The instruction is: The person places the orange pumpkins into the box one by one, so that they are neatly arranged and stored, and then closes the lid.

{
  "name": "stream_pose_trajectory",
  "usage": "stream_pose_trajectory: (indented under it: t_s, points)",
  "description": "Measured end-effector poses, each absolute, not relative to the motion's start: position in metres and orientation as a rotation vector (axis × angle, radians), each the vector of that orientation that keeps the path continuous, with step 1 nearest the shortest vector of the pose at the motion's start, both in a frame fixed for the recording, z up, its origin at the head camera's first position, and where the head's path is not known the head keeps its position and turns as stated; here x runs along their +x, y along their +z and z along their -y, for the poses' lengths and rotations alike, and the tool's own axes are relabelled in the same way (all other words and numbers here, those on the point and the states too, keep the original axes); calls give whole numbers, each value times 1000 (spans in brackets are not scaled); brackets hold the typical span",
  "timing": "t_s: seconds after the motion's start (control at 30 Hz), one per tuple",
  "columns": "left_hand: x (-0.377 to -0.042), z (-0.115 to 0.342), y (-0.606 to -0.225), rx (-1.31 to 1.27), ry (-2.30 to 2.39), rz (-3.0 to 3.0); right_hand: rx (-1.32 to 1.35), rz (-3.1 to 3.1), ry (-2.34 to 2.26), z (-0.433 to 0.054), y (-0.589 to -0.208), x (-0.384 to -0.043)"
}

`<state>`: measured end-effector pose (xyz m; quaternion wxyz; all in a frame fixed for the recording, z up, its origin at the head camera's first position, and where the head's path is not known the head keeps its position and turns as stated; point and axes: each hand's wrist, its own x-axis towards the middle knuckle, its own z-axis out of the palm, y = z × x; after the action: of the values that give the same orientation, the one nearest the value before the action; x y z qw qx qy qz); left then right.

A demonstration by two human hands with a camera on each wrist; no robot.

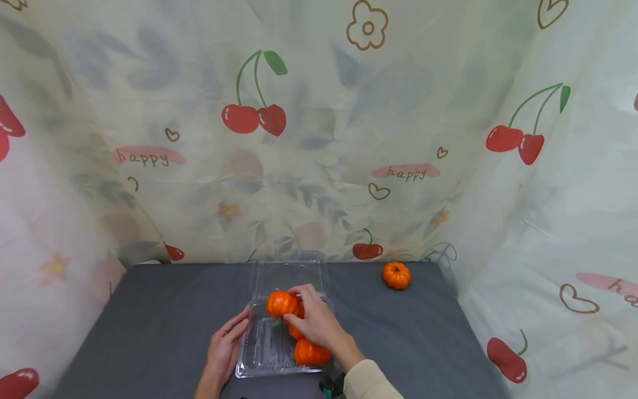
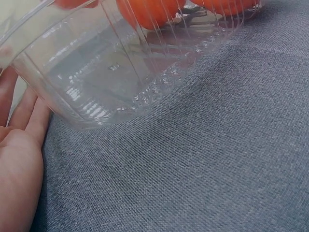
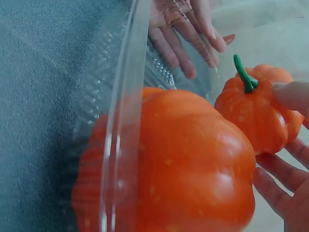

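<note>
A pumpkin is over the clear box, held in the grip of the right hand. The left hand touches the box's side with straight fingers. More pumpkins sit inside; another pumpkin sits on the counter.

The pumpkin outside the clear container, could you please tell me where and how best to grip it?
Probably by the opposite ribbed sides of that pumpkin, coming from above: it is round, sits apart with its stem up, and the backdrop is close behind.
</note>
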<state>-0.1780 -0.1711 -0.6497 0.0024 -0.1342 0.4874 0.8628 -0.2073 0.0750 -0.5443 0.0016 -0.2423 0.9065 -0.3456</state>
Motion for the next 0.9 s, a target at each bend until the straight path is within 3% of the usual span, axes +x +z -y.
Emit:
stream_pose_trajectory:
  t_s: [0.9]
  points:
    - [-177, 172, -645, -460, 2669, -1553, -775, -2826, -986, -49, -551, -208]
